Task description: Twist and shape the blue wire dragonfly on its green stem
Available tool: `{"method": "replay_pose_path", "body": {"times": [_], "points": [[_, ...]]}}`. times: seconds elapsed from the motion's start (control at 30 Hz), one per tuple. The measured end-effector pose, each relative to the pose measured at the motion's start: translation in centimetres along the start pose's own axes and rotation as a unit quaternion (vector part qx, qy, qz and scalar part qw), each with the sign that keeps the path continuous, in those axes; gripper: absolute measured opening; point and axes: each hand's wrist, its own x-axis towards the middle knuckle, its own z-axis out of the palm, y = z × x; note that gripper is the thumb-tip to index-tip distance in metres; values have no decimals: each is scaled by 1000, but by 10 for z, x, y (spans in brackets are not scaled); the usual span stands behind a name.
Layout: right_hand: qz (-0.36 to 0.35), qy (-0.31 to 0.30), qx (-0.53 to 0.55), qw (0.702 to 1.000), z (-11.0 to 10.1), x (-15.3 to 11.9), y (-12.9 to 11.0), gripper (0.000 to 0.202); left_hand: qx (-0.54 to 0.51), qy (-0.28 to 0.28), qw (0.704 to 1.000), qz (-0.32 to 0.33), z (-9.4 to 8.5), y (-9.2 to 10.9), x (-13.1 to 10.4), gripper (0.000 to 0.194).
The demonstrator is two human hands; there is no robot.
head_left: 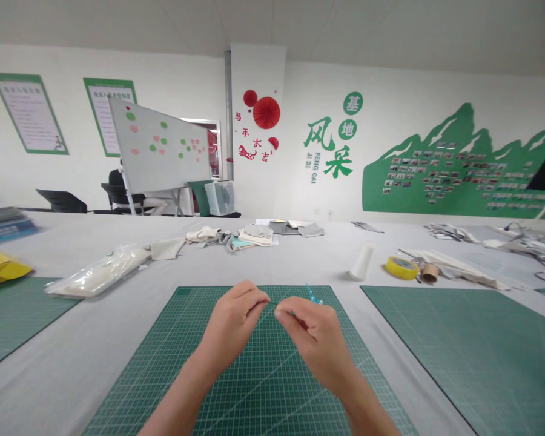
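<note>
Both hands are raised over a green gridded cutting mat (pixel 254 387), fingertips facing each other with a small gap between them. My left hand (pixel 236 321) is closed in a pinch of thumb and forefinger. My right hand (pixel 315 339) is pinched too, its other fingers curled in. Whatever the fingertips hold, if anything, is too small to make out. Just behind my right hand, a light-blue object (pixel 312 295) lies near the mat's far edge, partly hidden by the hand.
Further cutting mats (pixel 472 339) lie at right and left. Beyond are a plastic-wrapped packet (pixel 104 271), fabric pieces (pixel 257 235), a white cone (pixel 362 261), yellow tape (pixel 402 267) and a brown cardboard roll (pixel 430 273). A yellow package (pixel 0 266) sits far left.
</note>
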Motion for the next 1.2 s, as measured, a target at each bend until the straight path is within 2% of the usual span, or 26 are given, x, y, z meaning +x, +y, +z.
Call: {"method": "replay_pose_path", "body": {"times": [0.23, 0.33, 0.47, 0.57, 0.67, 0.83, 1.03, 1.2], "points": [[28, 39, -7, 999, -14, 6, 22, 20, 0, -96, 995, 41, -4, 1, -1, 20], [53, 15, 25, 998, -18, 10, 34, 19, -43, -127, 990, 39, -9, 3, -1, 18], [78, -51, 134, 987, -17, 15, 49, 19, -125, -146, 981, 15, -14, 6, -1, 13], [91, -74, 199, 973, -8, 19, 60, 21, -165, -109, 980, -7, -15, 5, -1, 11], [98, -90, 227, 965, 6, 20, 64, 23, -178, -40, 983, -31, -14, 0, 1, 10], [75, -106, 218, 967, 21, 18, 50, 21, -174, 56, 980, -77, -10, -9, 2, 12], [69, -115, 223, 965, 27, 12, 31, 16, -163, 86, 977, -104, -10, -10, 1, 14], [69, -118, 228, 964, 27, 12, 27, 15, -148, 94, 977, -118, -11, -8, 2, 15]]}}
